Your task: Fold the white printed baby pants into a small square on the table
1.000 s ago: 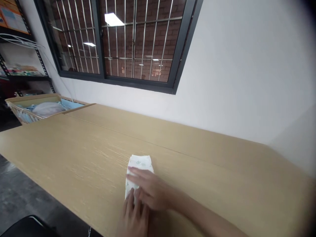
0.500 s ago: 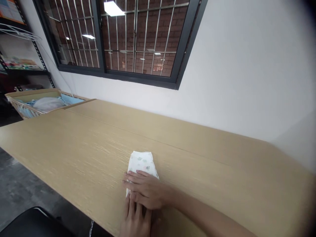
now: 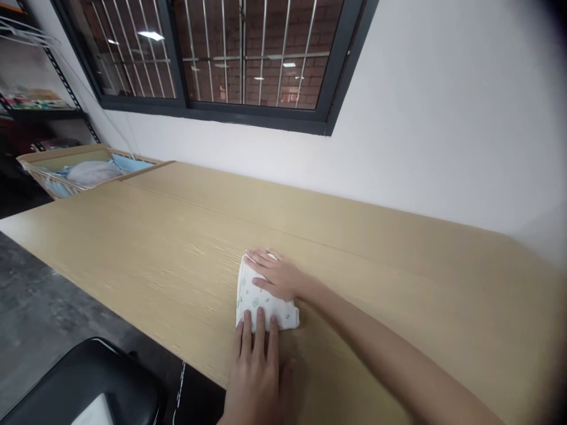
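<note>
Moved to the far end of the cloth (image 3: 253, 294), my right hand (image 3: 283, 277) flat, left hand (image 3: 257, 375) at near edge, both open

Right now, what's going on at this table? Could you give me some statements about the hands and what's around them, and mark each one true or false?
1. The left hand and right hand both touch the white patterned cloth. True.
2. The cloth hangs over the front edge of the table. False: it lies on the table, inside its edges.
3. Metal bars show through the window. True.
4. The basket is empty. False: the basket holds pale and blue things that look like fabric.
5. Something white lies on the black chair. True.
</note>
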A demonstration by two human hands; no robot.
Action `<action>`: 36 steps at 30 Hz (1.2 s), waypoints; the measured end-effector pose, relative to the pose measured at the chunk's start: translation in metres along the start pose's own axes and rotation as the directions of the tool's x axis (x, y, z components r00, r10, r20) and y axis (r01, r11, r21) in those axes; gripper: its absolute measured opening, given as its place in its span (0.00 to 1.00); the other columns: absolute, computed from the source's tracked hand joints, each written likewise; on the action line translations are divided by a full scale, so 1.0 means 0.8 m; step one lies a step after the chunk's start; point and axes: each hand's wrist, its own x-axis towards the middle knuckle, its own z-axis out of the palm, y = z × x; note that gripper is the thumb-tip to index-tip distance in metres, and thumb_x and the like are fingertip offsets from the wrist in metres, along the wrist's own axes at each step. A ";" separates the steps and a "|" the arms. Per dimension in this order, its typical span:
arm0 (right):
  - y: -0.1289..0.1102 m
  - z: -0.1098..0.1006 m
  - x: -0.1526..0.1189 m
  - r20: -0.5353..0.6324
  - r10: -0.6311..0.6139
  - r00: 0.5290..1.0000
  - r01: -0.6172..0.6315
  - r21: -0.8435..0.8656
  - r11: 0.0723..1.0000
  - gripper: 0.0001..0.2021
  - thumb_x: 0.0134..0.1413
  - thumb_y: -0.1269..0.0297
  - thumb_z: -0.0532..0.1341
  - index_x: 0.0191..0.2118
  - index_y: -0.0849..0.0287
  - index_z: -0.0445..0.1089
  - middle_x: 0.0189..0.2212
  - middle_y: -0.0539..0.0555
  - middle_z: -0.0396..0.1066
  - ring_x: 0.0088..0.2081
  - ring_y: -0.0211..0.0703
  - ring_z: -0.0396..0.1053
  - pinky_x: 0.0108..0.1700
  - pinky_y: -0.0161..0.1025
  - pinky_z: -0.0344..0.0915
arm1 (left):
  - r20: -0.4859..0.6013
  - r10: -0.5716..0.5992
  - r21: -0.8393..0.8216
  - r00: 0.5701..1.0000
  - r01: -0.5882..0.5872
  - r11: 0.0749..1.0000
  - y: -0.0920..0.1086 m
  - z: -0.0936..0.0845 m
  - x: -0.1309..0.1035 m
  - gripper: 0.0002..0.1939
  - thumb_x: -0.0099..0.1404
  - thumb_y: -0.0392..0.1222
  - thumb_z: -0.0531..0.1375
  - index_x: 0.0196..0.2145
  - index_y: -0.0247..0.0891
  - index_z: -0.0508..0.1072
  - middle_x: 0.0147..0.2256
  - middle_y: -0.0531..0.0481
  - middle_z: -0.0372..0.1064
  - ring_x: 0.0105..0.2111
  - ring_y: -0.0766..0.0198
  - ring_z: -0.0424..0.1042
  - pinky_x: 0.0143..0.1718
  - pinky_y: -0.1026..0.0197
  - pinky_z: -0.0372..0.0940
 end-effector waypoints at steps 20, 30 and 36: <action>-0.071 -0.023 -0.123 -0.033 0.026 0.999 -0.022 0.119 0.993 0.31 0.63 0.47 0.61 0.64 0.60 0.62 0.60 0.64 0.67 0.60 0.58 0.64 0.63 0.56 0.59 | 0.148 0.289 -0.463 0.946 -0.192 0.865 -0.142 -0.047 0.048 0.09 0.72 0.40 0.58 0.47 0.43 0.76 0.50 0.49 0.77 0.60 0.53 0.69 0.59 0.44 0.65; -0.050 -0.009 -0.110 -0.170 0.273 0.947 -0.201 0.352 0.914 0.12 0.71 0.57 0.52 0.50 0.55 0.69 0.40 0.55 0.76 0.41 0.48 0.72 0.44 0.46 0.68 | 0.436 0.018 -0.634 0.900 0.293 0.716 -0.168 -0.049 0.110 0.20 0.77 0.50 0.46 0.35 0.39 0.72 0.33 0.50 0.72 0.37 0.59 0.71 0.44 0.52 0.65; -0.029 -0.019 -0.062 -0.210 0.511 0.834 -0.345 0.524 0.779 0.15 0.70 0.51 0.51 0.40 0.56 0.67 0.32 0.51 0.73 0.33 0.45 0.69 0.35 0.40 0.62 | 0.530 -0.030 -0.628 0.847 0.416 0.658 -0.181 -0.037 0.141 0.16 0.67 0.56 0.60 0.39 0.39 0.72 0.34 0.49 0.73 0.33 0.60 0.70 0.34 0.59 0.63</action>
